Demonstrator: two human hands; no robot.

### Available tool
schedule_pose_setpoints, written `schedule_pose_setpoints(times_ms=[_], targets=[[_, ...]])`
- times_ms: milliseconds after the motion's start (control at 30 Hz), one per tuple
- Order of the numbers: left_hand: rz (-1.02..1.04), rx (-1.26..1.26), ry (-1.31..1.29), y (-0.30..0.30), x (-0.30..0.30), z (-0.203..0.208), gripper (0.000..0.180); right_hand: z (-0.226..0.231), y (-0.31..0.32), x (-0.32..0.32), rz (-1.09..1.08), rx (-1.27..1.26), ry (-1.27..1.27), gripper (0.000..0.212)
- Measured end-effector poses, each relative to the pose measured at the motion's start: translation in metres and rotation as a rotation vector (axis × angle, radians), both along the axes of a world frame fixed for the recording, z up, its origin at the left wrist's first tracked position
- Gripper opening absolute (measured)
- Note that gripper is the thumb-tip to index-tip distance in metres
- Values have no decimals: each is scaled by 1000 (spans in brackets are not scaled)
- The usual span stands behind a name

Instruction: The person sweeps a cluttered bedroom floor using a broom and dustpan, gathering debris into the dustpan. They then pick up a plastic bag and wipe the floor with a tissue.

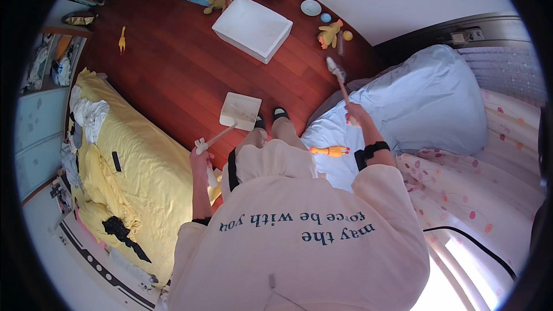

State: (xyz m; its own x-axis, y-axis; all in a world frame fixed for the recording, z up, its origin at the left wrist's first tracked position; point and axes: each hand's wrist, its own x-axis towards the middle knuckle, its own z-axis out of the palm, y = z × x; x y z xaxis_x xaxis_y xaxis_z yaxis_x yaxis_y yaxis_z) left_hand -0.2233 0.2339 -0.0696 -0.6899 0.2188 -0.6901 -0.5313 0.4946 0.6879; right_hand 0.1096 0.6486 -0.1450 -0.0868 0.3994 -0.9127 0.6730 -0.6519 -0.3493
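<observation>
Near your feet (280,113): 1 white dustpan (241,109), its handle (222,136) clamped in your left hand (199,164); 1 pale-headed stick (342,84), clamped in your right hand (358,116), well apart. Progress, judged: tools readied, not yet together; pan's load unclear.

Left hand (200,160): out ahead on the left, fingers curled in a grip, finger detail too small to read. Left forearm (200,197) runs nearly straight from near to far, bare below the sleeve, dark band around it by the cuff. Right hand (358,116): ahead on the right, closed in a grip, reaching farther than the left one. Right forearm (372,135) angles far and slightly left; black strap on right wrist (372,154). Hands well apart, one either side of the legs (283,132). Standing, feet (280,114) close together, toes pointing far. Torso (299,236) fills the near side.
</observation>
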Motion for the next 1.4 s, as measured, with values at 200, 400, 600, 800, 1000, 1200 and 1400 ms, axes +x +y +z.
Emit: schedule_pose_setpoints(times_ms=[200,400,600,800,1000,1200,1400], targets=[[-1,10,-17,4,3,-7,31,38,-51,-10,107,-175,74,18],[-38,-13,-6,10,-3,-12,29,108,-6,4,-81,-302,153,31],[-14,-38,19,10,1,-6,37,95,42,-35,19,-155,135,11],[76,-3,-1,6,8,8,38,49,83,-101,73,-42,199,8],[100,8,23,1,13,19,39,27,96,-154,-51,24,174,7],[86,-34,25,-3,16,26,44,39,98,-168,-38,61,200,7],[90,-57,27,-7,19,27,39,11,74,-173,342,125,73,16]])
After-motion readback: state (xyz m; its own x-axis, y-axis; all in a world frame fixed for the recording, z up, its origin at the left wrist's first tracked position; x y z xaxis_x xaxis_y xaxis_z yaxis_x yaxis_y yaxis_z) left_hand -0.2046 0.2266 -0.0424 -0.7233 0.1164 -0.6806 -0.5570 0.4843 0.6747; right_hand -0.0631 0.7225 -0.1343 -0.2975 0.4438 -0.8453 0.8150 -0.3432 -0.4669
